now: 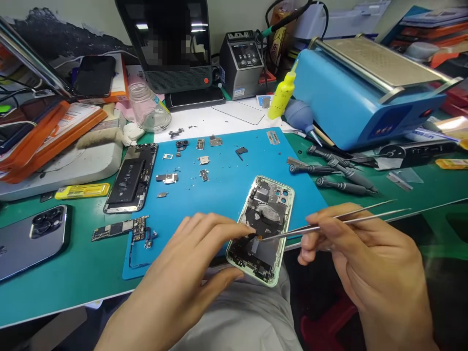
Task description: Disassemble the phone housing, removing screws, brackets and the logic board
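The open phone shell (268, 256), pale green at the rim, is between the two hands, near the front edge of the surface (84, 263) and above the person's lap (237, 321). Its long axis runs away from the body, with the far end leaning to the right; the end with the round camera holes (281, 196) is the far one.

The left hand (193, 258) is the nearer of the two. It holds the phone shell by the near part of its left long side, thumb by the lower corner and fingertips reaching in over the dark inside. The right hand (365, 253) is off to the right, apart from the phone shell, its fingers closed around slim metal tweezers (292, 233). These cross the right long side at a slant to that axis and point left, their tip just beside the left fingertips and by a small copper-coloured spot (260, 238). Whether the tip touches or pinches anything cannot be told.

Beyond, small loose parts lie spread on a blue mat (197, 200). A circuit board (117, 230) lies left of the left hand, and grey screwdrivers (343, 187) lie beyond the right hand.
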Tool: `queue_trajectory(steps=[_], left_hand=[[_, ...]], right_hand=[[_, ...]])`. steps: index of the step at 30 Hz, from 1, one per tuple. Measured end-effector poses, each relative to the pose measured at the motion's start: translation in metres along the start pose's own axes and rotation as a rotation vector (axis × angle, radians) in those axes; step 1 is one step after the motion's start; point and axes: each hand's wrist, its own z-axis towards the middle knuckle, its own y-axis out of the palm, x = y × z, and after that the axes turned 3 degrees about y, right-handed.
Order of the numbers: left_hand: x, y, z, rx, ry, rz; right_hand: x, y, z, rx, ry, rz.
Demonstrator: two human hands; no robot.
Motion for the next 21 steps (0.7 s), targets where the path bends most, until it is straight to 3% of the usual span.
queue_trajectory(steps=[14,21], left_hand=[[-0.001,0.003,0.002,0.028,0.087,0.065],[-0.001,0.007,0.006,0.062,0.098,0.108]], right_hand=[[-0.013,0.02,0.019,-0.373,0.437,0.014],[-0.025,0.024,0.033,-0.486,0.554,-0.063]])
